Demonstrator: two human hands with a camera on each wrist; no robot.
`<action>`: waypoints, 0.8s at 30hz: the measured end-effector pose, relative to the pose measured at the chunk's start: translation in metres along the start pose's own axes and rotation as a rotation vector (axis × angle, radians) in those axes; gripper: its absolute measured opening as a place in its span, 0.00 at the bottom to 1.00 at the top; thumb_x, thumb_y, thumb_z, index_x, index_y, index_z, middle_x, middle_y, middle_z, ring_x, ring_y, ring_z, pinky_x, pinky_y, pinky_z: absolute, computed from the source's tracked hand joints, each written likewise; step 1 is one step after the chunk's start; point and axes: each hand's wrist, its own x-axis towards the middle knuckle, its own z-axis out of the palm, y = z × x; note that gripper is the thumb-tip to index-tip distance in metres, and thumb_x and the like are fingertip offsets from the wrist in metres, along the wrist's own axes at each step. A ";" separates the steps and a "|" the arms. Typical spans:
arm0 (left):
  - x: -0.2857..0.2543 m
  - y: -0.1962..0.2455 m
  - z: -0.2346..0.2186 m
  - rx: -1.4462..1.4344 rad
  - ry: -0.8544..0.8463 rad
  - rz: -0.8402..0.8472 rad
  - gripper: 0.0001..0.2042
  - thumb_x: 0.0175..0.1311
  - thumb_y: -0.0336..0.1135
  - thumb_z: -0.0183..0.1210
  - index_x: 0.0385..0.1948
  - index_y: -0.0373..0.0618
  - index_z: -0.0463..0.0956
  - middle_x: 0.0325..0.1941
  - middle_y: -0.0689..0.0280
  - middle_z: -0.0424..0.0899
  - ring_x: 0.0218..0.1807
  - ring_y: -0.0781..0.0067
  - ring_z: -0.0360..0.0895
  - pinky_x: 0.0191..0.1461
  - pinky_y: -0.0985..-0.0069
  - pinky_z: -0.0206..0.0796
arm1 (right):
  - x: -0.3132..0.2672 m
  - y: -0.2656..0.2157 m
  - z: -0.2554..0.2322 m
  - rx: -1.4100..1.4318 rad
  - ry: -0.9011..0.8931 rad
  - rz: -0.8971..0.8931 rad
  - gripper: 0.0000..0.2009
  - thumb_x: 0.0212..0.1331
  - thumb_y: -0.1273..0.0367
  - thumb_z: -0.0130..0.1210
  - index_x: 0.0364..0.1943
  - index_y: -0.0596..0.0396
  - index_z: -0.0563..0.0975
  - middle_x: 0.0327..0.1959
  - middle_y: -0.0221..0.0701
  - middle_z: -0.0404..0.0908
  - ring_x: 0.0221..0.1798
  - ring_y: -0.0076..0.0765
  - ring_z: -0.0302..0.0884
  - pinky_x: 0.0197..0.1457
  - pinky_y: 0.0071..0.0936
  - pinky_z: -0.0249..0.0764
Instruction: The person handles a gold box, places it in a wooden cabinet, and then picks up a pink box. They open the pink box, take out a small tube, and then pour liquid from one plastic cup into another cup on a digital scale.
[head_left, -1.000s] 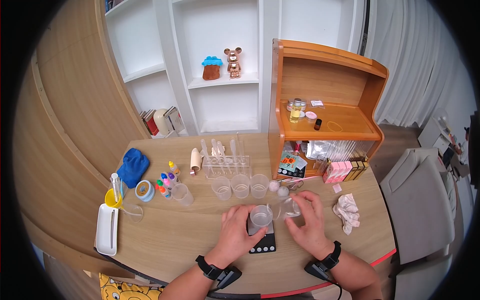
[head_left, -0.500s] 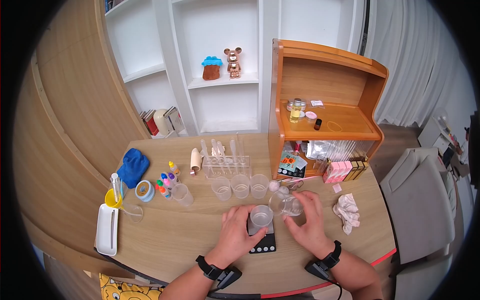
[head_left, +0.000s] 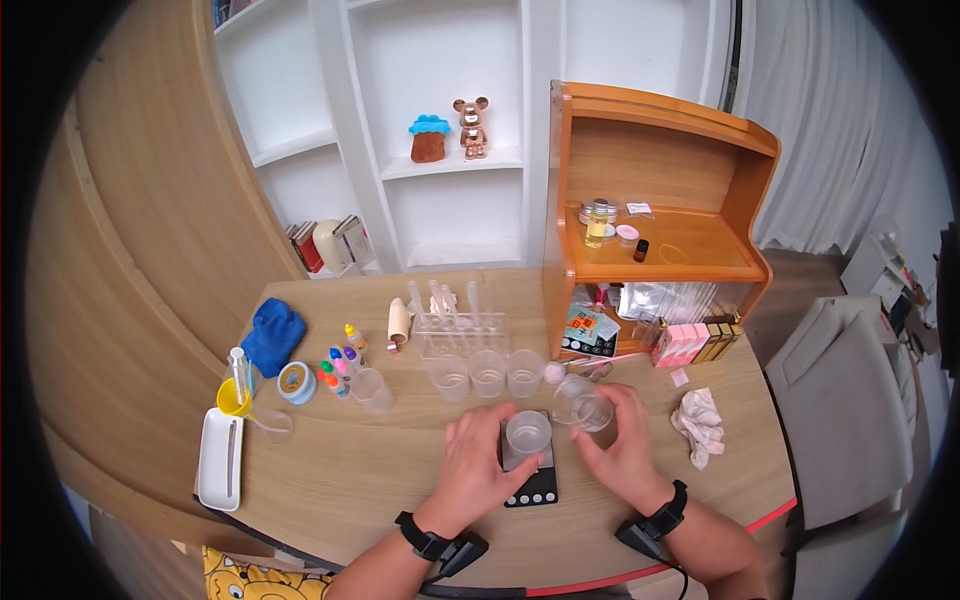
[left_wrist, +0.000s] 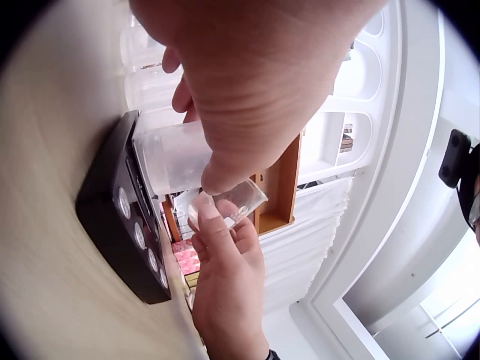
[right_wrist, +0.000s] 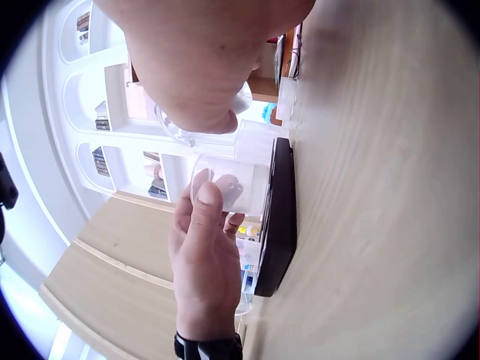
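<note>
A small clear plastic cup point(head_left: 528, 432) stands upright on a black digital scale point(head_left: 533, 492) with a row of round buttons. My left hand point(head_left: 478, 462) holds this cup from the left, thumb and fingers on its sides; the thumb against its wall shows in the right wrist view. Just to the right, my right hand point(head_left: 628, 450) grips a second clear cup point(head_left: 582, 404) between thumb and fingers. That cup is tilted and raised beside the first one, as the left wrist view shows as well. Behind the hands, three more clear cups point(head_left: 487, 373) stand in a row.
A rack point(head_left: 463, 336) of tubes stands behind the cup row. To the left are small colored bottles point(head_left: 340, 373), another cup point(head_left: 372, 391), a blue cloth point(head_left: 273, 337) and a white tray point(head_left: 220, 470). On the right lie a crumpled tissue point(head_left: 698, 428) and a wooden shelf unit point(head_left: 660, 262).
The cup in my right hand has turned and drawn slightly away from the cup on the scale. My left hand keeps its hold. The head view has shifted a little.
</note>
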 end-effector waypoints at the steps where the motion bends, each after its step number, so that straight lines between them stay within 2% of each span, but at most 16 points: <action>1: 0.000 -0.001 -0.002 0.022 -0.005 0.003 0.34 0.54 0.40 0.81 0.64 0.45 0.75 0.58 0.60 0.83 0.65 0.53 0.75 0.72 0.56 0.59 | -0.002 0.003 0.002 0.007 -0.011 0.055 0.32 0.52 0.69 0.74 0.64 0.56 0.75 0.60 0.44 0.79 0.64 0.57 0.75 0.70 0.50 0.69; 5: 0.006 -0.004 -0.024 0.140 0.019 0.062 0.34 0.53 0.40 0.79 0.64 0.47 0.76 0.56 0.61 0.83 0.63 0.54 0.76 0.73 0.55 0.57 | -0.006 0.017 0.006 -0.024 -0.059 0.154 0.31 0.53 0.68 0.74 0.63 0.56 0.74 0.58 0.45 0.80 0.64 0.57 0.76 0.70 0.51 0.68; 7: 0.010 -0.007 -0.043 0.158 0.170 0.059 0.32 0.52 0.36 0.76 0.63 0.49 0.77 0.55 0.63 0.84 0.62 0.55 0.76 0.73 0.55 0.55 | -0.006 0.020 0.005 -0.020 -0.062 0.158 0.31 0.53 0.68 0.74 0.63 0.56 0.74 0.58 0.46 0.80 0.64 0.58 0.76 0.70 0.52 0.68; 8: 0.011 -0.011 -0.052 0.165 0.166 0.063 0.32 0.52 0.36 0.76 0.63 0.49 0.77 0.55 0.63 0.84 0.62 0.55 0.76 0.73 0.55 0.55 | -0.005 0.021 0.005 -0.025 -0.069 0.162 0.31 0.54 0.67 0.73 0.63 0.56 0.74 0.57 0.46 0.81 0.63 0.58 0.76 0.70 0.52 0.67; 10: 0.014 -0.022 -0.068 0.271 0.365 0.076 0.32 0.51 0.37 0.75 0.62 0.50 0.79 0.53 0.62 0.83 0.62 0.54 0.74 0.73 0.52 0.51 | -0.006 0.023 0.006 -0.036 -0.065 0.167 0.31 0.54 0.67 0.73 0.62 0.57 0.74 0.57 0.46 0.81 0.63 0.58 0.76 0.70 0.52 0.67; 11: 0.015 -0.027 -0.074 0.275 0.360 0.081 0.32 0.51 0.37 0.75 0.62 0.50 0.79 0.53 0.62 0.83 0.62 0.54 0.74 0.73 0.52 0.51 | -0.006 0.023 0.006 -0.053 -0.069 0.170 0.30 0.54 0.67 0.73 0.62 0.57 0.74 0.57 0.46 0.81 0.64 0.58 0.76 0.71 0.52 0.67; 13: 0.015 -0.036 -0.082 0.379 0.428 -0.030 0.32 0.51 0.35 0.74 0.63 0.50 0.79 0.55 0.62 0.83 0.66 0.55 0.72 0.77 0.51 0.49 | -0.006 0.022 0.006 -0.051 -0.067 0.163 0.30 0.55 0.66 0.73 0.62 0.57 0.74 0.57 0.45 0.81 0.64 0.58 0.75 0.71 0.52 0.67; 14: 0.016 -0.040 -0.084 0.382 0.425 -0.027 0.32 0.51 0.35 0.74 0.63 0.50 0.79 0.55 0.62 0.83 0.66 0.55 0.72 0.77 0.51 0.49 | -0.006 0.021 0.006 -0.055 -0.069 0.151 0.30 0.55 0.66 0.72 0.62 0.57 0.74 0.58 0.45 0.81 0.64 0.59 0.75 0.71 0.52 0.67; 16: 0.017 -0.045 -0.086 0.420 0.379 -0.129 0.31 0.51 0.35 0.75 0.62 0.49 0.80 0.57 0.61 0.83 0.70 0.55 0.70 0.80 0.50 0.45 | -0.006 0.021 0.006 -0.056 -0.069 0.160 0.30 0.55 0.66 0.72 0.62 0.57 0.74 0.58 0.45 0.81 0.64 0.58 0.75 0.71 0.52 0.66; 24: 0.024 -0.061 -0.076 0.614 0.317 -0.157 0.30 0.50 0.38 0.78 0.58 0.48 0.82 0.62 0.61 0.82 0.75 0.52 0.67 0.82 0.44 0.42 | -0.005 0.019 0.002 -0.106 -0.123 0.174 0.30 0.54 0.66 0.72 0.62 0.57 0.75 0.59 0.44 0.80 0.66 0.57 0.73 0.73 0.52 0.64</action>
